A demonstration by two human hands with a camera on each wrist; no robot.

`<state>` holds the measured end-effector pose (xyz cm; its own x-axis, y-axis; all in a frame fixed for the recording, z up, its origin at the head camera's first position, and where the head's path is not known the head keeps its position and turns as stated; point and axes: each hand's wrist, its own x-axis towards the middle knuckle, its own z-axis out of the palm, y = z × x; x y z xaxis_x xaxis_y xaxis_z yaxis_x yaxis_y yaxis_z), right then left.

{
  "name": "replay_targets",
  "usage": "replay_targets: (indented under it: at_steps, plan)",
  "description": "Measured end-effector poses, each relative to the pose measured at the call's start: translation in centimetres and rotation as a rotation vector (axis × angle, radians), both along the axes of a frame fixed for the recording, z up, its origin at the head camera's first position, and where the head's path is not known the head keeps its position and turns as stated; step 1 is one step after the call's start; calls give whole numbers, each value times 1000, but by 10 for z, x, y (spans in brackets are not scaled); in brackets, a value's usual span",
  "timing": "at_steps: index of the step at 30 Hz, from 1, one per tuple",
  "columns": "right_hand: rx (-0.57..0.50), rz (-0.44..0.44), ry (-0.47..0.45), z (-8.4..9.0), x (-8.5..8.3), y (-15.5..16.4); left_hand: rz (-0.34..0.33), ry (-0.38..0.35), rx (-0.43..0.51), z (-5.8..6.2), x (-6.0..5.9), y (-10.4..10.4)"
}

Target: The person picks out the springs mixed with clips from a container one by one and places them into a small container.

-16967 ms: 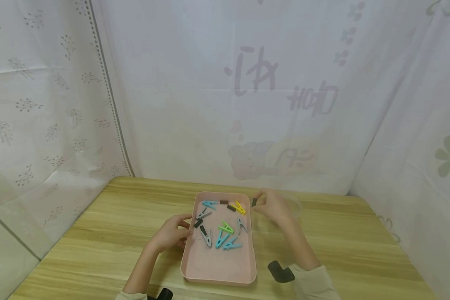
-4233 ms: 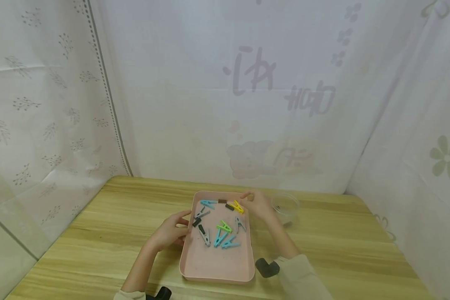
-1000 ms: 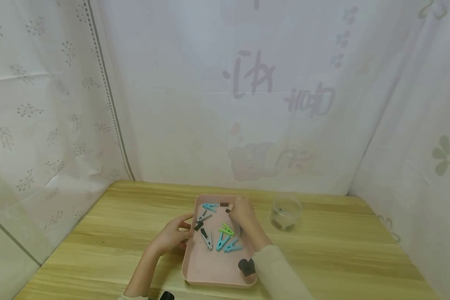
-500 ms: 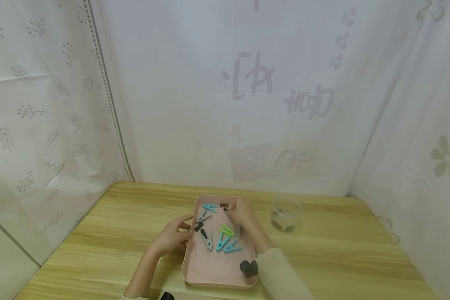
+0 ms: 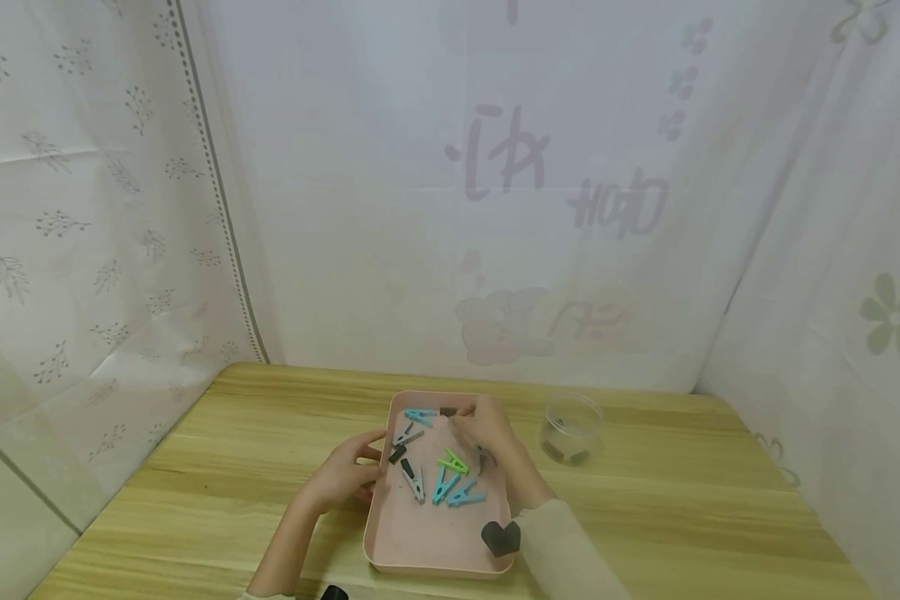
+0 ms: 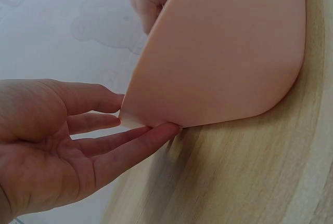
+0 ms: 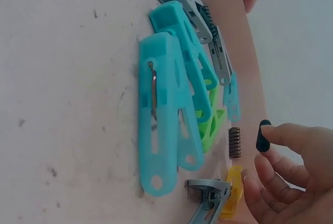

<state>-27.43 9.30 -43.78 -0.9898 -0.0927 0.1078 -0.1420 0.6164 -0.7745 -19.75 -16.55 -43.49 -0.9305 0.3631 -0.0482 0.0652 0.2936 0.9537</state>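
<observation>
Clothespins [image 5: 442,475] around black spring [image 7: 263,136]

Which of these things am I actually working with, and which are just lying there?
In hand: right hand, touching the small black piece; pink tray, steadied by left hand; clear cup holding dark bits.
Lying about: turquoise pegs, green peg, yellow peg, grey peg, brown spring.

walls: pale printed curtains [image 5: 495,208] on three sides | furniture: light wooden bench [image 5: 217,467] | light: soft, even
</observation>
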Motion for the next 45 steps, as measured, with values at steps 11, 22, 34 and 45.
replay_targets:
  at_steps: [11,22,34,45]
  plan:
    - [-82,14,-25,3,2,2,-7,-3,11,0,1,0]
    - [-135,-21,-55,3,2,3,-3,-7,14,0,1,0]
    - [-173,-36,-74,13,6,6,2,-6,9,1,1,0]
    - [-106,-43,-25,21,10,17,6,-9,10,1,1,1]
